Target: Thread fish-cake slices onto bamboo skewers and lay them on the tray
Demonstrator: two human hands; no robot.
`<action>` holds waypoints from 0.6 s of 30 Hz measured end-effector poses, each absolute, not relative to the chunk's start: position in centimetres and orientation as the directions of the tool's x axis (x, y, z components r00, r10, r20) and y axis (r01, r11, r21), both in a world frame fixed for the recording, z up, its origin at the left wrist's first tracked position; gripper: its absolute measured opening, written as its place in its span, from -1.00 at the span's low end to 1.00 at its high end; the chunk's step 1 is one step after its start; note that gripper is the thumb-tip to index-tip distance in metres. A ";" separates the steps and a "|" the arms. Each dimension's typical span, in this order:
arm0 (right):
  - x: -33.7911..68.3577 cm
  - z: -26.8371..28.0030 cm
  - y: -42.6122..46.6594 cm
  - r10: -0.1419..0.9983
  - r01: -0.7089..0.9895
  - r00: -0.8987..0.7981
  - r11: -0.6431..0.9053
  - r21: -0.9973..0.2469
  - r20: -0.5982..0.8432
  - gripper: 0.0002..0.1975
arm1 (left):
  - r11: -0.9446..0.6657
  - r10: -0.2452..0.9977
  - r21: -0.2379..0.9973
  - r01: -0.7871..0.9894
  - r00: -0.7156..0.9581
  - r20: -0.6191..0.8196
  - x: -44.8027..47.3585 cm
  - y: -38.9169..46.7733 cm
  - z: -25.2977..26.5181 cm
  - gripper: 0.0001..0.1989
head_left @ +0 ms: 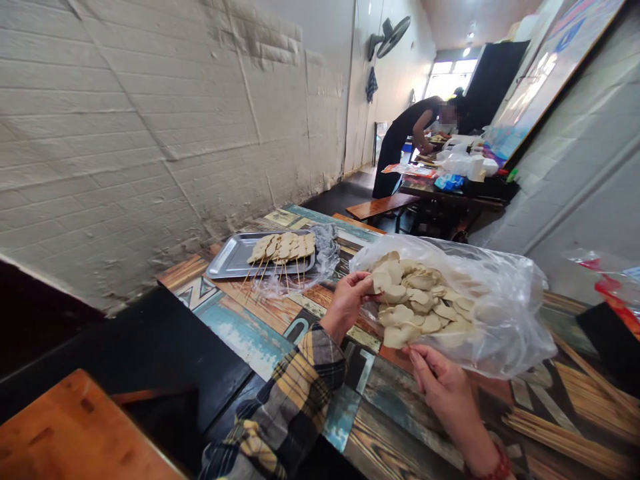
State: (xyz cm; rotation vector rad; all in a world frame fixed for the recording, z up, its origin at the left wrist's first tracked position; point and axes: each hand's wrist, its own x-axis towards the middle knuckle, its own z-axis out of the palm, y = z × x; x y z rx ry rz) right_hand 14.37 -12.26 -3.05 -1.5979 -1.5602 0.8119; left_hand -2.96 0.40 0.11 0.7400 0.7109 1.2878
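Observation:
A clear plastic bag [505, 320] lies spread on the table, with a heap of thin, pale beige slices [423, 297] at its open side. My left hand [347, 300] pinches the edge of one slice at the heap's left. At the near edge, my right hand [445, 383] has thumb and forefinger closed on what looks like the end of a thin skewer; slices just beyond the fingertips hide most of it. To the left, a metal tray [227, 259] carries several finished skewers of the same slices [283, 247], their sticks pointing toward me.
Bundles of bare bamboo skewers [565, 433] lie at the table's right. Crumpled clear plastic [326, 248] sits against the tray. An orange-brown stool [85, 433] stands at lower left. Further back, a person in dark clothes [407, 137] bends over another cluttered table [435, 190].

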 end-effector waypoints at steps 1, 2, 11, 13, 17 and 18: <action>14.4 -3.1 -12.2 0.997 0.525 0.055 0.024 -0.851 0.062 -0.56 | 0.128 0.988 0.812 -0.570 0.144 -0.054 -2.9 0.4 0.1 -0.63; 14.4 -3.2 -12.2 0.997 0.526 0.051 0.027 -0.850 0.063 -0.56 | 0.132 0.988 0.812 -0.569 0.145 -0.059 -2.9 0.4 0.0 -0.62; 14.9 -3.6 -12.1 0.995 0.556 0.049 0.041 -0.830 0.081 -0.55 | 0.184 0.981 0.789 -0.585 0.156 -0.113 -2.9 0.3 0.1 -0.62; 15.0 -3.7 -12.0 0.996 0.554 0.043 0.040 -0.832 0.076 -0.56 | 0.183 0.981 0.794 -0.579 0.156 -0.112 -2.9 0.4 -0.1 -0.63; 15.0 -3.8 -12.0 0.996 0.538 0.042 0.041 -0.842 0.075 -0.57 | 0.165 0.984 0.814 -0.557 0.152 -0.095 -2.8 0.3 -0.3 -0.63; 15.0 -3.7 -12.1 0.996 0.536 0.040 0.041 -0.844 0.074 -0.58 | 0.156 0.985 0.819 -0.552 0.147 -0.089 -2.7 0.3 -0.3 -0.63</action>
